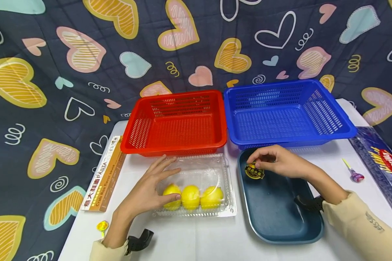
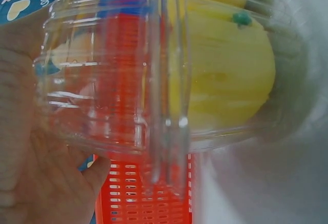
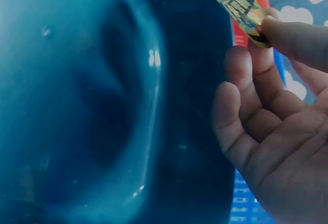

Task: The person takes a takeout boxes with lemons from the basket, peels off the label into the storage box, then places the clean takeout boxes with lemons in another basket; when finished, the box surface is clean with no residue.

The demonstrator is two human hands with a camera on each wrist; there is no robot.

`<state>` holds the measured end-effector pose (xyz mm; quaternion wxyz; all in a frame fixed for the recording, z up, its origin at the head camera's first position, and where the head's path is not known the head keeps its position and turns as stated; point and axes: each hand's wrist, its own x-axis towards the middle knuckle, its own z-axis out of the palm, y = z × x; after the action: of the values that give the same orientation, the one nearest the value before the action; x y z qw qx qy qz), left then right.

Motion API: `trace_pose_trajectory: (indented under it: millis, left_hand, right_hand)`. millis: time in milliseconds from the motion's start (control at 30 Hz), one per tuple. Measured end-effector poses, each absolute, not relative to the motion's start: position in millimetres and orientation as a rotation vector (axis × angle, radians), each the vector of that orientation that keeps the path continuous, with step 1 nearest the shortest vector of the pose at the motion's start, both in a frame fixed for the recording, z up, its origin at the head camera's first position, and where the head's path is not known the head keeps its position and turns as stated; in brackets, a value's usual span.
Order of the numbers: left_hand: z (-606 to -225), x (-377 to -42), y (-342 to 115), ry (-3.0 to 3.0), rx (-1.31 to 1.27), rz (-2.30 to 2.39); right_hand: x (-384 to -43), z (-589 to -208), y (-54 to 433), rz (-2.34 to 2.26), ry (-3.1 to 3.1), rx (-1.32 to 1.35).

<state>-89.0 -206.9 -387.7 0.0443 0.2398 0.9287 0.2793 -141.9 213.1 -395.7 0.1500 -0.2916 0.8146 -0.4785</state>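
In the head view my right hand (image 1: 281, 162) pinches a black-and-gold sticker (image 1: 254, 172) between thumb and fingertip, above the far left end of a dark blue-grey tub (image 1: 274, 206). The sticker (image 3: 237, 9) looks bent in the right wrist view. On the left, my left hand (image 1: 147, 190) rests at the left side of a clear lidded plastic box (image 1: 199, 166), fingers spread and nearly straight. Through the lid show three round yellow fruits (image 1: 190, 197). One yellow fruit (image 2: 230, 70) has a small green stem spot in the left wrist view.
Behind stand a red basket (image 1: 183, 130) and a blue basket (image 1: 271, 123). A pasta box (image 1: 104, 177) lies at the left and a Barilla pack (image 1: 383, 163) at the right. One lollipop (image 1: 356, 176) lies beside the pack, another yellow lollipop (image 1: 102, 226) near my left wrist.
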Motion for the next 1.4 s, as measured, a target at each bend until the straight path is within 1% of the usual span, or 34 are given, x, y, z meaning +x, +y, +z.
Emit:
trace_pose_trajectory:
  millis: [300, 533, 1067, 1400]
  left_hand:
    - [-388.6, -89.9, -207.4, 2.833, 0.731, 0.852]
    - [-388.7, -90.4, -208.1, 2.831, 0.723, 0.847]
    - [-388.4, -90.6, -206.8, 2.831, 0.716, 0.846]
    - [-389.3, -89.8, -207.6, 2.84, 0.722, 0.837]
  right_hand:
    - [-144.3, -407.6, 215.1, -1.208, 2.355, -0.929]
    - [-143.9, -412.8, 217.2, -1.124, 2.33, -0.921]
    - [-141.5, -409.8, 224.2, -1.006, 2.341, -0.887]
    - [-141.3, -406.6, 225.4, -0.957, 2.357, -0.929]
